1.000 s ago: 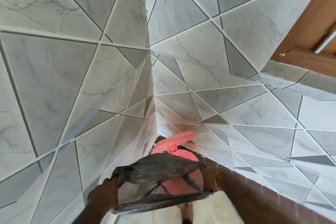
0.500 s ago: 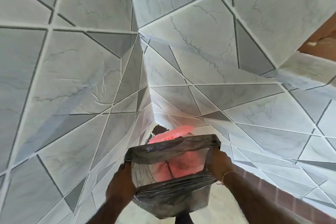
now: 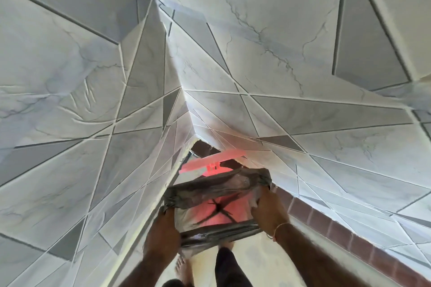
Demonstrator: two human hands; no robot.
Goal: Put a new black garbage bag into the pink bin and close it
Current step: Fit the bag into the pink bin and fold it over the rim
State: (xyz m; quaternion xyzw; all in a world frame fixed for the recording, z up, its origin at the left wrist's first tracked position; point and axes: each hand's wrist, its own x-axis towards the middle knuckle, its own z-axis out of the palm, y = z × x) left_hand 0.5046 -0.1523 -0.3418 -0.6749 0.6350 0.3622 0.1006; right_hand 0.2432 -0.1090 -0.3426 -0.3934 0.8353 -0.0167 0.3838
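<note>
I hold a thin black garbage bag [image 3: 217,187] stretched open between both hands, low in the middle of the view. My left hand [image 3: 163,228] grips its left edge and my right hand [image 3: 268,212] grips its right edge. Through the open mouth and the see-through plastic the pink bin [image 3: 221,214] shows directly below. The bin's pink lid [image 3: 210,161] stands raised behind the bag, against the wall corner. The bin's rim is hidden by the bag.
Marbled grey-and-white tiled walls [image 3: 93,100] meet in a corner right behind the bin. A band of dark red tiles [image 3: 326,226] runs along the base of the right wall. My bare feet [image 3: 183,268] and a dark trouser leg [image 3: 229,268] stand on the pale floor.
The bag's mouth has been pulled wider and squarer over the bin. The view has moved closer to the corner and the bin now shows through the opening.
</note>
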